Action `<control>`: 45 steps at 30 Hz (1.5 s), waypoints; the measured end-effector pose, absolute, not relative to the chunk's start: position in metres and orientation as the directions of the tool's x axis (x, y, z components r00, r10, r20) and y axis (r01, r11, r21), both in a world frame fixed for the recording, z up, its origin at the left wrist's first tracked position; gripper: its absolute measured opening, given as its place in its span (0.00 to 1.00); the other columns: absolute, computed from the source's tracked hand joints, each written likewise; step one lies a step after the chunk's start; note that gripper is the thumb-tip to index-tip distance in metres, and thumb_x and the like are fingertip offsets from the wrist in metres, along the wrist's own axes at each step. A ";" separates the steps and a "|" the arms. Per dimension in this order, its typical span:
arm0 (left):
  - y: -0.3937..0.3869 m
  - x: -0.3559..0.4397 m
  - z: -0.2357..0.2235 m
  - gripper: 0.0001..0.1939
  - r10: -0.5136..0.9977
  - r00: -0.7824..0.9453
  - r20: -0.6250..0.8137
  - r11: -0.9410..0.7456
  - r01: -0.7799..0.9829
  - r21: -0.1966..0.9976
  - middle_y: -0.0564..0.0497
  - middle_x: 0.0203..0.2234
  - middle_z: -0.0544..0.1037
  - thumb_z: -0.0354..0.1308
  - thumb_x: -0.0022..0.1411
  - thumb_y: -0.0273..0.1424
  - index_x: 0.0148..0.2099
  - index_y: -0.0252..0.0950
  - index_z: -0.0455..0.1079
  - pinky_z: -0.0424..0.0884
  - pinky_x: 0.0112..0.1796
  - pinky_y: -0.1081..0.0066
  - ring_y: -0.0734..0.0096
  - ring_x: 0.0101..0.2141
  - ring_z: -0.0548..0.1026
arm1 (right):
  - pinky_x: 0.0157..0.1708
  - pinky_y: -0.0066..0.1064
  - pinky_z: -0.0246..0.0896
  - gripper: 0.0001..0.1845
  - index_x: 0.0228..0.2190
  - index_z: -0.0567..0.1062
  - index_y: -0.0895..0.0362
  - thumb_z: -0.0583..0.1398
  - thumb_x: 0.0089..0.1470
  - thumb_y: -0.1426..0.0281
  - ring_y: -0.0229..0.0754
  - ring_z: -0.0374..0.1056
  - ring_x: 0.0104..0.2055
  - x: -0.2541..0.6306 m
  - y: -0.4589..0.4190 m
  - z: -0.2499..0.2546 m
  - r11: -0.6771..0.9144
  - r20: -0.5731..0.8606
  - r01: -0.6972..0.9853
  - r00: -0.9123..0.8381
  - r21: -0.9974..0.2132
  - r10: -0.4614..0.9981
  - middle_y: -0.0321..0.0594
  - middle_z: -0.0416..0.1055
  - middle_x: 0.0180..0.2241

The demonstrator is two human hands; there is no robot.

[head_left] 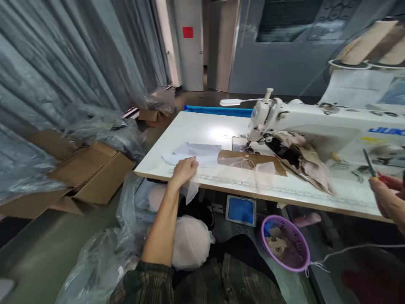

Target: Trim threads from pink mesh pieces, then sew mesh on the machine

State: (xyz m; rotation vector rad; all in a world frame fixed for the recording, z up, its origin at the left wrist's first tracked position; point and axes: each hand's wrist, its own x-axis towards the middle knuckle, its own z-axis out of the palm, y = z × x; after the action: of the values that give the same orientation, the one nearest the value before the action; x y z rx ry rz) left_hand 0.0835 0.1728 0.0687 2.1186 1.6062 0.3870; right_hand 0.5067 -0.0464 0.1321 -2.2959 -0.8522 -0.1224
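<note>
My left hand [185, 170] is closed at the table's front edge, pinching a piece of sheer white fabric [192, 191] that hangs over the edge. Just beyond it, a pale bluish-white sheet [202, 153] lies on the table. At the far right, my right hand [387, 198] grips a pair of scissors [369, 162] with red on the handle, blades pointing up and left. Between the hands stands a white sewing machine [300, 116]. A brown strip [228, 156] with sheer scraps and a loop of thread lies in front of its needle.
Beige and black fabric [294, 156] is bunched under the machine arm. Below the table are a purple basket [300, 230] with scraps, a blue-topped pedal [242, 210] and a pale rounded bundle [191, 242] near my legs. Open cardboard boxes [98, 173] and plastic wrap stand left.
</note>
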 end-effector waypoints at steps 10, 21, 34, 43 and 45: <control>0.166 0.084 0.062 0.15 0.977 0.208 -0.053 -0.137 0.794 0.592 0.44 0.51 0.77 0.52 0.64 0.33 0.49 0.40 0.75 0.67 0.48 0.62 0.52 0.51 0.74 | 0.19 0.30 0.56 0.26 0.34 0.80 0.61 0.65 0.43 0.52 0.40 0.64 0.21 0.290 0.123 0.144 0.078 0.087 0.602 -0.014 -0.794 0.996 0.38 0.70 0.21; 0.170 0.065 0.043 0.11 0.944 0.330 -0.028 -0.099 0.364 0.926 0.41 0.59 0.69 0.57 0.62 0.36 0.37 0.35 0.77 0.66 0.54 0.65 0.55 0.54 0.73 | 0.38 0.35 0.64 0.22 0.41 0.77 0.59 0.64 0.49 0.57 0.50 0.70 0.41 0.227 0.234 0.064 -0.073 0.045 0.847 0.114 -0.527 0.993 0.50 0.73 0.41; 0.100 0.039 0.068 0.21 0.972 0.235 0.020 -0.040 0.081 0.996 0.49 0.28 0.78 0.65 0.55 0.46 0.42 0.33 0.80 0.69 0.30 0.73 0.73 0.27 0.72 | 0.18 0.27 0.57 0.28 0.41 0.79 0.61 0.62 0.52 0.48 0.36 0.65 0.19 0.225 0.093 0.083 0.075 0.053 0.144 -0.150 -0.987 0.987 0.35 0.69 0.21; 0.063 0.020 0.060 0.21 0.951 0.283 -0.123 0.033 0.304 0.952 0.53 0.18 0.73 0.65 0.55 0.44 0.43 0.32 0.79 0.59 0.19 0.77 0.78 0.18 0.65 | 0.15 0.22 0.54 0.22 0.25 0.77 0.62 0.71 0.42 0.55 0.30 0.59 0.16 0.223 0.074 0.049 -0.139 -0.183 0.122 -0.542 -0.983 0.820 0.33 0.66 0.18; 0.064 0.013 0.054 0.20 0.957 0.274 -0.093 -0.018 0.377 0.926 0.53 0.21 0.75 0.67 0.53 0.42 0.43 0.33 0.79 0.59 0.22 0.77 0.78 0.20 0.65 | 0.15 0.22 0.53 0.21 0.23 0.75 0.61 0.70 0.44 0.55 0.30 0.59 0.15 0.226 0.072 0.039 -0.107 -0.175 0.163 -0.497 -0.981 0.850 0.31 0.64 0.16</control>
State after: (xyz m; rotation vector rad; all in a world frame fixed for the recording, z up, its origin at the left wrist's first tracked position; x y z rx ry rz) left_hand 0.0133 0.0636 0.0541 1.5766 1.2688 0.7521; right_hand 0.2262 0.0725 0.0395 -1.1180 -1.6294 1.6539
